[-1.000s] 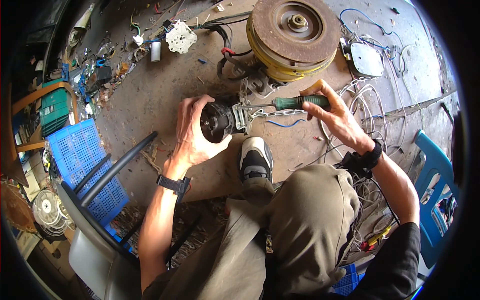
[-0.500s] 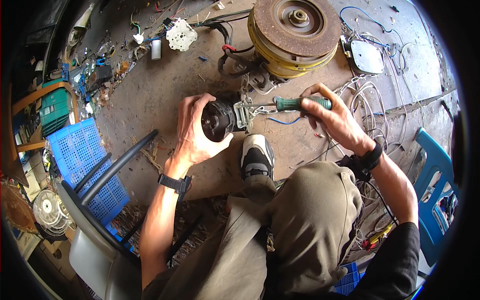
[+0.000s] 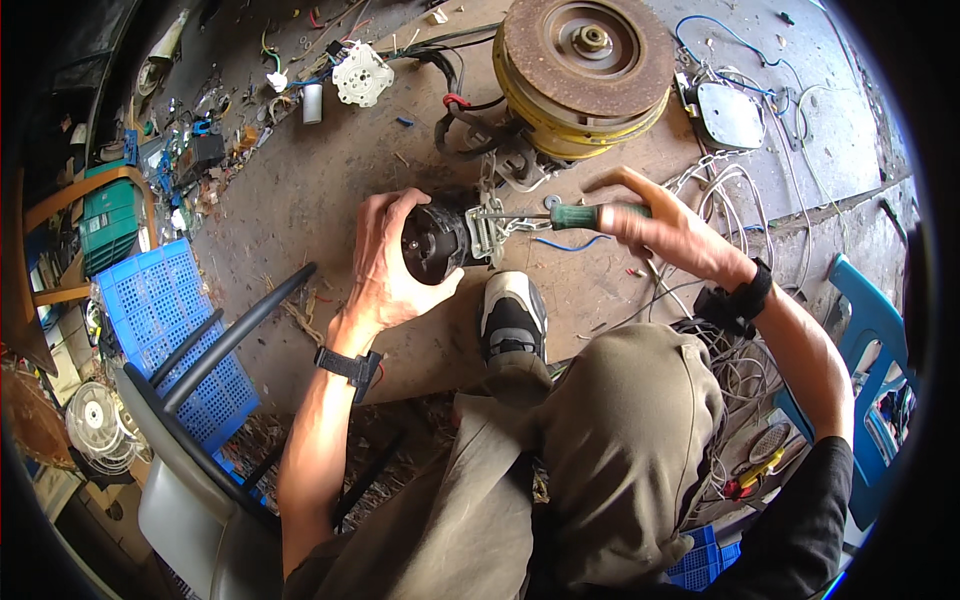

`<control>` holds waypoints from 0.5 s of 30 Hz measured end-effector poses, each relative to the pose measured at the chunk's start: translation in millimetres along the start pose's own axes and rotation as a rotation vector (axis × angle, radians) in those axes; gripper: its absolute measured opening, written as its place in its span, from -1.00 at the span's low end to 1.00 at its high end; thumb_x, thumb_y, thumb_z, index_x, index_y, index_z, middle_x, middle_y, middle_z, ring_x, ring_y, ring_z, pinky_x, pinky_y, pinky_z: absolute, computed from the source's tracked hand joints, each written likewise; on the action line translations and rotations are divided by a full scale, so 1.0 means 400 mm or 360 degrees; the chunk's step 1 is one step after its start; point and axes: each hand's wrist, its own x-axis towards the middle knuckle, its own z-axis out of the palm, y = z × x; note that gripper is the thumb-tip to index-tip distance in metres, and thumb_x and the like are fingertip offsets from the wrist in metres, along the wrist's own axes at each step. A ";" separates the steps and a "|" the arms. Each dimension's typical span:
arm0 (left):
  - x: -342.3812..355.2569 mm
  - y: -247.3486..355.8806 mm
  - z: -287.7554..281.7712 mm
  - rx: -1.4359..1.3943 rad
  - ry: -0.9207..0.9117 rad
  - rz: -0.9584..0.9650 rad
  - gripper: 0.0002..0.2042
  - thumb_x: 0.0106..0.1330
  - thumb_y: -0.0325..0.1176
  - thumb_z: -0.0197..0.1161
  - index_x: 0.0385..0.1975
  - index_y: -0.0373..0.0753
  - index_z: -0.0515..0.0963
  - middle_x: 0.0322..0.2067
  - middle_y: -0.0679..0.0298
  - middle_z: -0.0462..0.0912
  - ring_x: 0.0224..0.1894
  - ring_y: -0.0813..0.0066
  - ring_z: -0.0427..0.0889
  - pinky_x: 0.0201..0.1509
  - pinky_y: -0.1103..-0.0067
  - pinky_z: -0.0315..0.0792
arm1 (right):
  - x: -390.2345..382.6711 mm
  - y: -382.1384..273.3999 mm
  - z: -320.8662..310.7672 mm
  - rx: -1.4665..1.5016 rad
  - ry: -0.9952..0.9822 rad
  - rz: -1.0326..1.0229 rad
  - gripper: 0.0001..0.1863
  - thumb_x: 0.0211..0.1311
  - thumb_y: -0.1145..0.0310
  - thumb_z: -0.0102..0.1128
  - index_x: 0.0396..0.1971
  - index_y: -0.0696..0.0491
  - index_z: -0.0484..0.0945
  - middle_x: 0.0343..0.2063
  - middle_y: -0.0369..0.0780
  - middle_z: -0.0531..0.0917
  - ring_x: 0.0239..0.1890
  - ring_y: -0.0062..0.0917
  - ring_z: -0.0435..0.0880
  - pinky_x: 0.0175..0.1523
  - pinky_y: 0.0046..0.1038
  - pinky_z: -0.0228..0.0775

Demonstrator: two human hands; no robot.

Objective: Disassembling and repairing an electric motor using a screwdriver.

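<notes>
My left hand [image 3: 376,270] is wrapped round a dark cylindrical part [image 3: 432,256], maybe a motor housing, its open end facing me. A metal bracket [image 3: 488,236] sits on the right side of that part, with a chain [image 3: 489,180] by it. The shaft of a green-handled screwdriver [image 3: 573,217] points left, its tip at the bracket. My right hand [image 3: 690,236] is on the back of the handle, thumb and fingers partly smeared by motion. Exactly where the tip seats is too small to tell.
Beyond my hands stands a rusty, yellow-rimmed wheel-like drum [image 3: 590,75]. Loose cables [image 3: 720,190] and a flat metal plate [image 3: 729,114] lie to the right. My shoe [image 3: 513,318] is just below the bracket. A blue crate [image 3: 175,340] and a chair [image 3: 190,510] stand left.
My right hand has shifted slightly, its fingers straightening along the screwdriver handle, and the right forearm has swung outward. The left hand and the dark part stay put.
</notes>
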 end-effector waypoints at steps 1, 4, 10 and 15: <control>0.000 0.002 -0.002 0.0001 -0.0005 -0.0002 -0.10 -0.12 -0.31 0.66 0.33 -0.14 0.34 0.14 0.02 0.43 0.21 -0.06 0.43 0.32 0.11 0.42 | -0.002 0.011 -0.012 0.0470 -0.0020 0.0487 -0.45 0.59 -0.11 0.12 0.07 0.14 0.61 -0.53 -0.40 0.47 -0.66 -0.76 0.31 -0.55 -0.58 0.18; 0.000 -0.001 -0.003 0.0027 -0.0002 0.0016 -0.10 -0.11 -0.32 0.66 0.33 -0.15 0.34 0.14 0.02 0.43 0.22 -0.06 0.44 0.32 0.12 0.43 | 0.039 0.030 -0.052 0.1223 -0.0423 0.0992 -0.44 0.64 -0.08 0.03 0.01 0.21 0.63 -0.57 -0.40 0.46 -0.75 -0.74 0.21 -0.61 -0.55 0.14; 0.003 0.001 -0.007 -0.0005 -0.0021 -0.0008 -0.10 -0.11 -0.32 0.66 0.34 -0.15 0.33 0.14 0.01 0.43 0.20 -0.07 0.46 0.28 0.12 0.46 | 0.002 -0.005 -0.001 -0.1305 0.0121 -0.0672 -0.56 0.46 0.20 0.37 0.21 0.12 0.63 -0.37 -0.29 0.64 -0.25 -0.54 0.67 -0.11 -0.35 0.52; -0.006 0.003 -0.009 -0.0023 -0.0006 -0.0022 -0.09 -0.11 -0.32 0.66 0.34 -0.14 0.33 0.16 0.01 0.43 0.21 -0.06 0.46 0.28 0.11 0.47 | 0.001 -0.051 0.022 -0.0116 0.0261 0.0018 -0.49 0.60 -0.10 0.14 0.12 0.07 0.65 -0.43 -0.38 0.56 -0.41 -0.83 0.47 -0.36 -0.65 0.26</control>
